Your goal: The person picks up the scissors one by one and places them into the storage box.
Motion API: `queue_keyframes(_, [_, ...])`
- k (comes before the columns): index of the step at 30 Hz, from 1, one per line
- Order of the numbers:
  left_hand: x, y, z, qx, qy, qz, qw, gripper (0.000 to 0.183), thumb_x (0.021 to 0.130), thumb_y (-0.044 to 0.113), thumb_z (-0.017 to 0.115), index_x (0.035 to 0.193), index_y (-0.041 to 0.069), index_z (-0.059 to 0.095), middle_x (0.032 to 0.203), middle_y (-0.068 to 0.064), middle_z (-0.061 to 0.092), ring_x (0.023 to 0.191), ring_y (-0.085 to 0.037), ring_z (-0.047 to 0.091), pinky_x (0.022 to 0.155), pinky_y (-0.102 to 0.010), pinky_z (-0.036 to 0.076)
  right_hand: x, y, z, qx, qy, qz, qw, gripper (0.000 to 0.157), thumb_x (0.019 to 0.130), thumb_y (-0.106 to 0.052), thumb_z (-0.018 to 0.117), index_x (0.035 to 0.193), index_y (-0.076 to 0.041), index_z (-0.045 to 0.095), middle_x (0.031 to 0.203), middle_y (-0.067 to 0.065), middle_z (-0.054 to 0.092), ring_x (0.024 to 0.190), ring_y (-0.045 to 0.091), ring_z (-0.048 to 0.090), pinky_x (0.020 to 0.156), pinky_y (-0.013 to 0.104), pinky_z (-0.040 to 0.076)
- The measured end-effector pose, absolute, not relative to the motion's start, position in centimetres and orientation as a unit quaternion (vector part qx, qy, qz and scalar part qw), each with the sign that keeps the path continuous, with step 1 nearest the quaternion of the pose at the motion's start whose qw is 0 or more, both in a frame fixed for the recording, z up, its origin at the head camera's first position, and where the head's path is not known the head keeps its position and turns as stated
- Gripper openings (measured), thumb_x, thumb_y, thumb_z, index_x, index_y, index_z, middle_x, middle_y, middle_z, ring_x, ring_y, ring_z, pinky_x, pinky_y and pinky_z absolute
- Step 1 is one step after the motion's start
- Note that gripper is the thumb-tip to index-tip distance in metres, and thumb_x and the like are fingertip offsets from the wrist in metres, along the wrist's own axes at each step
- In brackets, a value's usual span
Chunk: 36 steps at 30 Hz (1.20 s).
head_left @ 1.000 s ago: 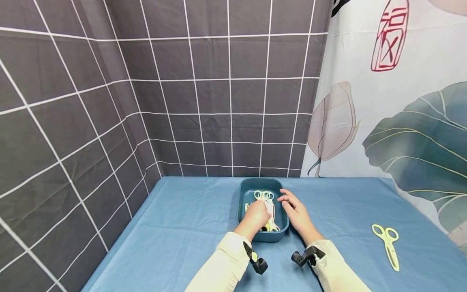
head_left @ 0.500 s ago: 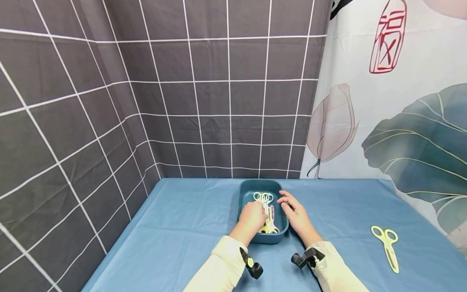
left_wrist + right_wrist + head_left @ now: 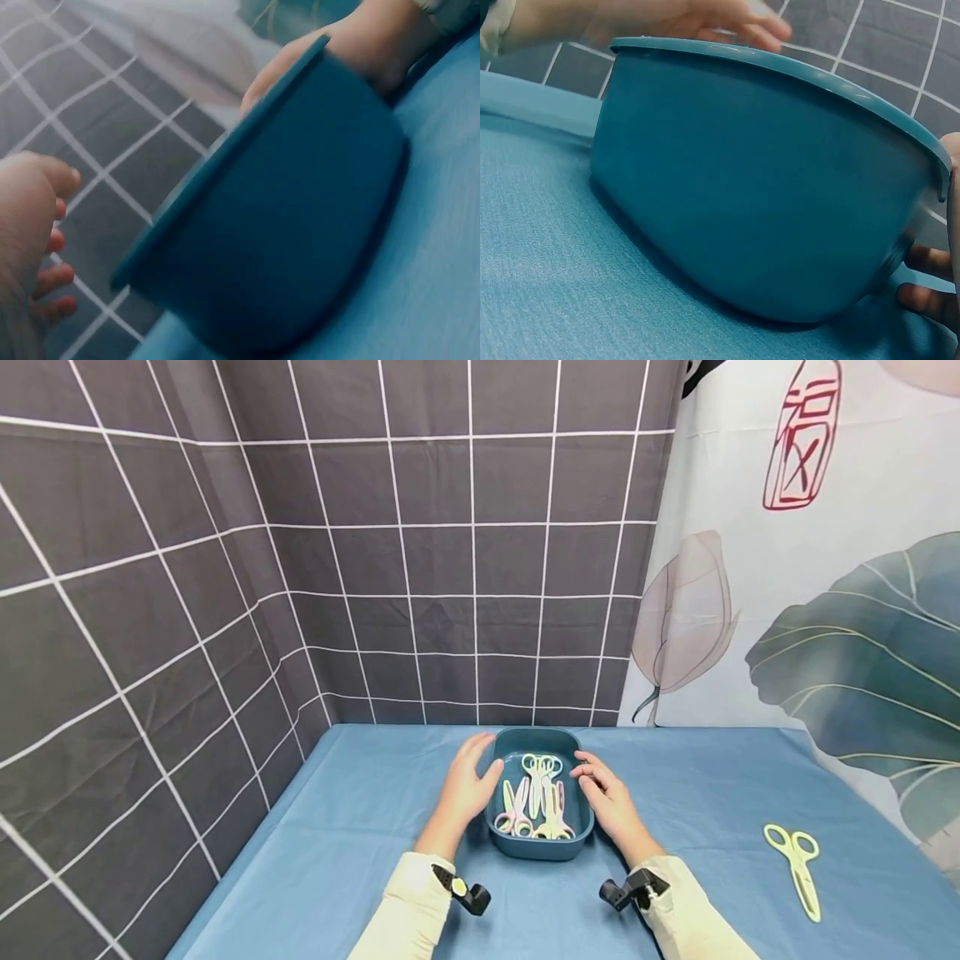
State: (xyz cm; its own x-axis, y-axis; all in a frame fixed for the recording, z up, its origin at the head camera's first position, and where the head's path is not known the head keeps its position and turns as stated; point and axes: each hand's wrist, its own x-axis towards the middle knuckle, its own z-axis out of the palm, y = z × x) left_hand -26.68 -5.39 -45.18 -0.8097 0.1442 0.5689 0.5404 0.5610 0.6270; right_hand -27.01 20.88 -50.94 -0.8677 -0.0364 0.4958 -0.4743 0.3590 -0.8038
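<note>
A dark teal tub (image 3: 542, 852) sits on the cloth with several pairs of plastic scissors (image 3: 536, 802) inside, in pale yellow, pink and white. My left hand (image 3: 463, 785) hovers at the tub's left side, thumb and fingers spread and holding nothing; the left wrist view shows this hand (image 3: 30, 232) apart from the tub wall (image 3: 277, 202). My right hand (image 3: 611, 797) rests at the tub's right rim, with loosely bent fingers. In the right wrist view, some right fingers (image 3: 928, 262) lie below the rim, outside the wall; the rest is cut off.
One pale yellow pair of scissors (image 3: 797, 868) lies alone at the right on the blue cloth (image 3: 337, 860). A grey checked curtain (image 3: 435, 560) hangs behind and at the left. A white printed curtain (image 3: 697, 627) hangs at the right.
My left hand has come out of the tub and moved left, fingers spreading. Scissors at the tub's left front that it covered now show, a pink pair among them. My right hand stays put.
</note>
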Motion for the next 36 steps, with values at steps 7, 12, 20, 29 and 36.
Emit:
queue_keyframes(7, [-26.9, -6.9, -48.8, -0.217, -0.828, -0.504, 0.117, 0.047, 0.102, 0.014, 0.055, 0.147, 0.002, 0.051, 0.158, -0.017, 0.039, 0.146, -0.038, 0.035, 0.118, -0.055, 0.029, -26.8, 21.0, -51.4, 0.156, -0.802, 0.542, 0.196, 0.020, 0.105, -0.012, 0.053, 0.107, -0.003, 0.070, 0.147, 0.015, 0.053, 0.137, 0.036, 0.047, 0.091, 0.009, 0.036])
queue_keyframes(12, [-26.9, -6.9, -50.6, -0.220, -0.829, -0.506, 0.089, 0.046, 0.105, 0.016, 0.050, 0.149, 0.005, 0.049, 0.160, -0.017, 0.037, 0.148, -0.038, 0.032, 0.118, -0.058, 0.024, -26.6, 21.0, -51.7, 0.157, -0.802, 0.541, 0.197, 0.020, 0.105, -0.011, 0.053, 0.108, -0.001, 0.070, 0.147, 0.016, 0.054, 0.135, 0.038, 0.049, 0.088, 0.010, 0.036])
queue_keyframes(20, [-26.5, -7.2, -51.7, -0.216, -0.839, -0.485, 0.119, 0.045, 0.106, 0.015, 0.044, 0.151, 0.008, 0.048, 0.159, -0.016, 0.038, 0.148, -0.039, 0.031, 0.119, -0.056, 0.024, -26.8, 21.3, -50.9, 0.155, -0.840, 0.488, 0.178, 0.020, 0.103, -0.012, 0.056, 0.116, -0.005, 0.070, 0.146, 0.010, 0.056, 0.122, 0.033, 0.061, 0.091, 0.027, 0.050])
queue_keyframes(29, [-26.4, -6.4, -51.6, -0.222, -0.836, -0.486, 0.125, 0.044, 0.106, 0.011, 0.045, 0.149, 0.008, 0.051, 0.157, -0.017, 0.041, 0.146, -0.042, 0.033, 0.118, -0.057, 0.026, -24.9, 29.2, -45.3, 0.093, -0.900, 0.372, 0.207, 0.035, 0.101, -0.016, 0.059, 0.133, -0.001, 0.059, 0.134, 0.026, 0.060, 0.113, 0.047, 0.063, 0.093, 0.060, 0.050])
queue_keyframes(36, [-26.8, -6.4, -51.6, -0.233, -0.831, -0.484, 0.142, 0.043, 0.106, 0.013, 0.046, 0.148, 0.006, 0.052, 0.156, -0.018, 0.043, 0.146, -0.044, 0.033, 0.119, -0.057, 0.025, -21.7, 38.9, -42.1, -0.005, -0.971, 0.208, 0.121, 0.053, 0.098, -0.025, 0.058, 0.128, 0.017, 0.050, 0.124, 0.043, 0.054, 0.106, 0.059, 0.056, 0.084, 0.066, 0.046])
